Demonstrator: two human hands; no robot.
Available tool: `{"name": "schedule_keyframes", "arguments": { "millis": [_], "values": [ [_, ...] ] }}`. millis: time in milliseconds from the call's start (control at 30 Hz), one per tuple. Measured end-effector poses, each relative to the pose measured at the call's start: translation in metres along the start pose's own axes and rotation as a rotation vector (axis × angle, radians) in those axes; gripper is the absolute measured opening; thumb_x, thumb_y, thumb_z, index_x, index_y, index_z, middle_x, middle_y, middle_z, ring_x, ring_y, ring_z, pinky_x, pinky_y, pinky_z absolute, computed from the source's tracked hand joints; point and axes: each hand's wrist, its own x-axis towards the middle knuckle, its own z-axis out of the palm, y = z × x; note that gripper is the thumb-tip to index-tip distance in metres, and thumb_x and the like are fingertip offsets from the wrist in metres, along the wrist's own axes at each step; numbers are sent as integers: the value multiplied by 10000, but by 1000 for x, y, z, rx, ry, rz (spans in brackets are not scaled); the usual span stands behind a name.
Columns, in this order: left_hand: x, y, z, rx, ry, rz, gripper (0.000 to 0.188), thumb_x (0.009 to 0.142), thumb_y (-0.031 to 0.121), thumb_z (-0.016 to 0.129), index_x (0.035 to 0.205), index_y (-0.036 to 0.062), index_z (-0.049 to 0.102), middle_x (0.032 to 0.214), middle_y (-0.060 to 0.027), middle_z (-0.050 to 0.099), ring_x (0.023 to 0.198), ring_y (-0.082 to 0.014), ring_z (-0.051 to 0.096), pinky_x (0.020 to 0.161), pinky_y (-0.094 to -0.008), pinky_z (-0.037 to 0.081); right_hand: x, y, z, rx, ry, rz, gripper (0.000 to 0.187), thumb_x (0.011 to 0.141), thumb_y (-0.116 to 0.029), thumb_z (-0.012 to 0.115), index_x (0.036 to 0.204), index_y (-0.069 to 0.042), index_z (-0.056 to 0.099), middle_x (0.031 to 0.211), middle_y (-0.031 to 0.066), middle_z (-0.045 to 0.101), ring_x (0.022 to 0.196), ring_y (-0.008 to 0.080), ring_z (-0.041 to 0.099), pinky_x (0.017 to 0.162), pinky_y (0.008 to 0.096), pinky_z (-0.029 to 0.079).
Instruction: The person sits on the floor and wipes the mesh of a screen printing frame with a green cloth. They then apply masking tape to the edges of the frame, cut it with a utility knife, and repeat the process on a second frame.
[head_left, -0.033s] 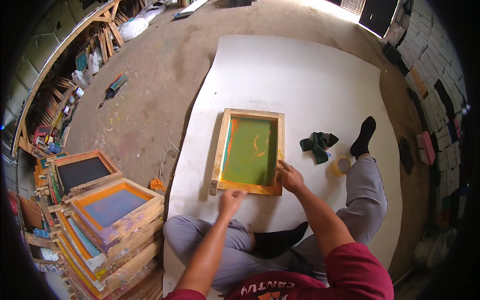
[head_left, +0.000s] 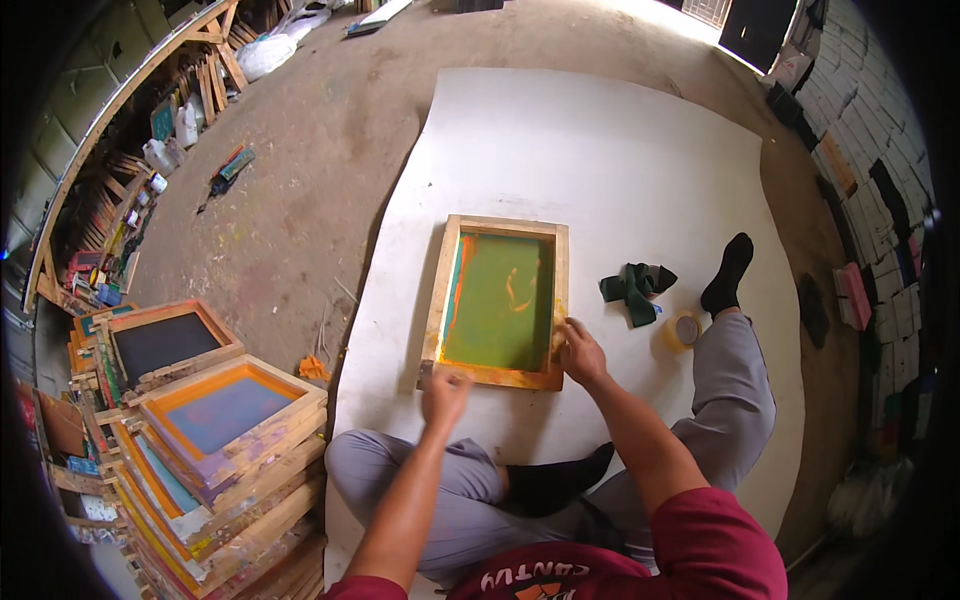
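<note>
A silk-screen printing frame [head_left: 562, 265] of wood, with green mesh and orange and teal paint stains, lies on the white sheet [head_left: 600, 140] before me. At its near left corner is my left hand [head_left: 445, 397], fingers curled together in a pinch; whatever they hold is too small or hidden to make out. My right hand [head_left: 583, 352] is closed at the right rail close to the near corner, thumb and fingers against the wood. To the right lie a dark green bundle of cloth [head_left: 638, 292] and a roll of yellowish tape [head_left: 684, 332].
A tall stack of used screen frames [head_left: 300, 412] rises at the left beside my knee. An orange scrap [head_left: 315, 369] sits on the floor near it. My stretched leg [head_left: 735, 380] borders the right side. Shelves [head_left: 120, 215] with bottles and frames line the left wall.
My left hand has shifted left along the frame's near rail to its corner. The right hand stays at the right rail, slightly higher. The frame has hardly moved.
</note>
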Motion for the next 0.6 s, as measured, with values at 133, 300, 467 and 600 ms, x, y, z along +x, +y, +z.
{"name": "schedule_keyframes", "arguments": {
  "millis": [133,300,467,600],
  "values": [
    [51,-16,-28,312,390,99,480,873,361,800,1225,55,687,1248,-168,683,1207,-430,606,999,-508,501,18,-11,21,82,-42,451,585,856,-389,776,1263,-23,572,1321,211,650,1164,398,663,934,501,556],
    [62,-25,-14,189,185,20,408,864,322,811,1113,15,708,1058,-230,744,999,-421,707,877,-509,554,28,-7,22,18,-190,556,520,815,-353,798,1165,-24,599,1138,214,723,1090,394,699,931,491,555],
    [24,-23,-12,234,132,-57,367,831,288,845,1026,14,700,998,-207,764,973,-424,722,837,-510,559,13,2,5,-10,-236,495,487,831,-388,789,1113,-35,609,1085,208,735,1067,398,702,906,497,557],
    [12,-18,-10,168,79,-139,371,815,274,863,1012,13,689,982,-199,769,954,-406,730,830,-493,563,17,28,-20,-67,-250,395,655,883,-610,728,1293,-110,625,1087,188,741,1047,386,712,887,490,562]
  ]
}}
